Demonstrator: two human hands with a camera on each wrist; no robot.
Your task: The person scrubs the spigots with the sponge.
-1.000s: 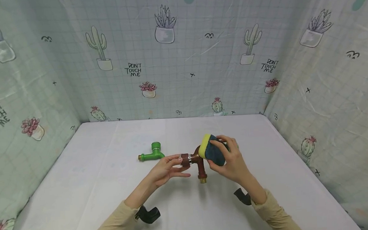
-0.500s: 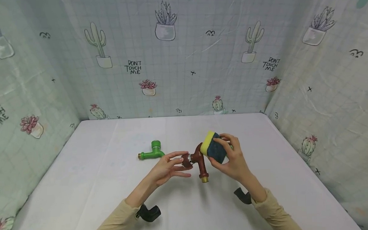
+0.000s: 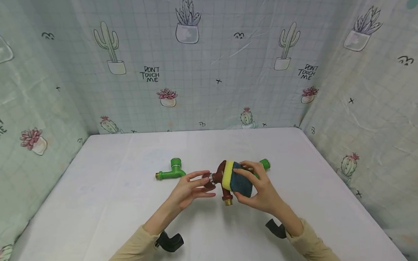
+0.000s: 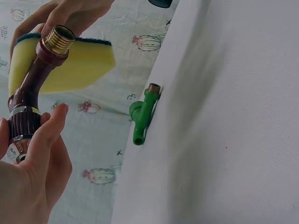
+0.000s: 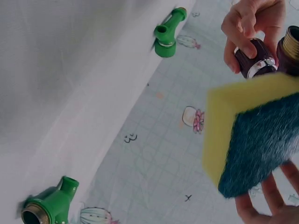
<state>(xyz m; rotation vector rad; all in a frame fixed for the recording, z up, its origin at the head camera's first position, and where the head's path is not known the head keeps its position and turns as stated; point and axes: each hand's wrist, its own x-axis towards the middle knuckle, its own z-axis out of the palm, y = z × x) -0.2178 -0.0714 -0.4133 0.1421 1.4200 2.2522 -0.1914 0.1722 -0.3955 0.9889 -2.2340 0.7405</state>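
Note:
My left hand (image 3: pixel 188 190) grips a dark red-brown tap (image 3: pixel 219 174) by its ribbed knob and holds it above the table. The tap's brass threaded end (image 4: pixel 60 41) points down in the head view. In my right hand (image 3: pixel 264 190) is a sponge (image 3: pixel 241 179), yellow with a dark blue-green scouring side, pinched between thumb and fingers. Its yellow face lies against the tap's body and covers part of it. The wrist views also show the sponge (image 5: pixel 261 140) right beside the tap, with the scouring side toward my right palm.
A green tap (image 3: pixel 172 172) lies on the white table (image 3: pixel 111 212) behind my left hand. Another green tap (image 5: pixel 51 203) lies behind my right hand, mostly hidden in the head view. Black curved pieces (image 3: pixel 170 242) show beside both wrists. Patterned cloth (image 3: pixel 206 68) walls the back and sides.
The sponge first rose slightly along the tap, then came down and left over its body. The right hand moved with it. The left hand keeps its hold while the tap turns slightly.

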